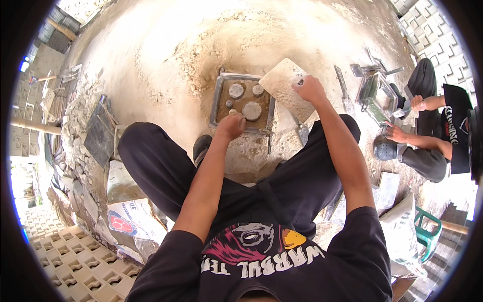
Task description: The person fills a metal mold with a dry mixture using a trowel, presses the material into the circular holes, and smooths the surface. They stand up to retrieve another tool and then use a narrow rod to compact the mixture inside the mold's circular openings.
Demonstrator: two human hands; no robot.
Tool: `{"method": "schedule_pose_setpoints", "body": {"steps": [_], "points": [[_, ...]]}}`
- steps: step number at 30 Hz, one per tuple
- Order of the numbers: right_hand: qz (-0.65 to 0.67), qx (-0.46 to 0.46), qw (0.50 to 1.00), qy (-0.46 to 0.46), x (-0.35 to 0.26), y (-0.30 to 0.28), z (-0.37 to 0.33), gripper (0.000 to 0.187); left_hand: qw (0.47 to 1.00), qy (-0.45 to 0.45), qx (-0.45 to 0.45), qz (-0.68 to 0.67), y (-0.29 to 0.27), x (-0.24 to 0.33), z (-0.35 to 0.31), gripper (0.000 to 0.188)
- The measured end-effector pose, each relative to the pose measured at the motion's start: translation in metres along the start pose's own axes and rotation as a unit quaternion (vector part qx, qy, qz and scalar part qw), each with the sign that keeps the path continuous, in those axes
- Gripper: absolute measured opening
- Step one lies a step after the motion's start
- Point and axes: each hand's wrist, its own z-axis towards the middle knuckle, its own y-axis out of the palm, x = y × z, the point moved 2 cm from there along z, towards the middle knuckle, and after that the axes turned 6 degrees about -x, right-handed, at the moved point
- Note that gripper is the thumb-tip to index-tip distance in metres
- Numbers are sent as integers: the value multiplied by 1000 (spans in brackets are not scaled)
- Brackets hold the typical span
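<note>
A square dark frame mould lies on the ground between my knees. Sandy brown fill covers its inside, with round grey plugs of different sizes, the largest a disc. Over the near left part of the mould is my left hand, fingers curled closed; whatever they hold is hidden. My right hand grips a flat pale board with powder on it. The board is tilted, one end overlapping the mould's far right corner. A trowel-like tool rests on the ground by my right knee.
At right a co-worker's hands work over another frame mould, with tools beside it. Rubble and a dark slab are on the left. Loose powder spreads beyond the mould. A printed sack lies behind my left knee.
</note>
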Motion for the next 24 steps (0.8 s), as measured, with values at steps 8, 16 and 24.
{"method": "schedule_pose_setpoints", "body": {"steps": [8,16,24], "points": [[-54,-28,998,-11,22,9,-8,43,975,-49,213,27,-16,4,19,35],[-78,-47,991,93,32,-20,4,45,974,-84,206,46,-24,-22,45,51],[-71,-31,997,18,-30,-18,80,46,982,-65,146,100,-43,-62,115,59]]}}
